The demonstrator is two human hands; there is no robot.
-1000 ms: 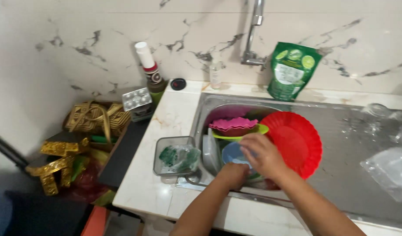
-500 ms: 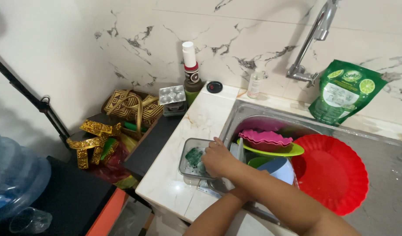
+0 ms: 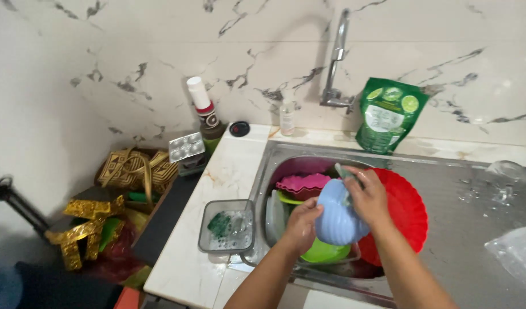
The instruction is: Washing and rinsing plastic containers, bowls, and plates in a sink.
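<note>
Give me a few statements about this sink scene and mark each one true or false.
1. Both hands hold a light blue bowl over the sink. True.
2. The right hand presses a sponge against the bowl. True.
3. The red plate lies on the counter left of the sink. False: it stands inside the sink.
4. The green pouch leans against the wall behind the sink. True.
5. The left hand rests in the clear soapy container. False: it grips the bowl.

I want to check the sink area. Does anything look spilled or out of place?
Nothing stands out. Both hands, left and right, hold a blue bowl over the sink. Foam stays inside the clear container.
</note>
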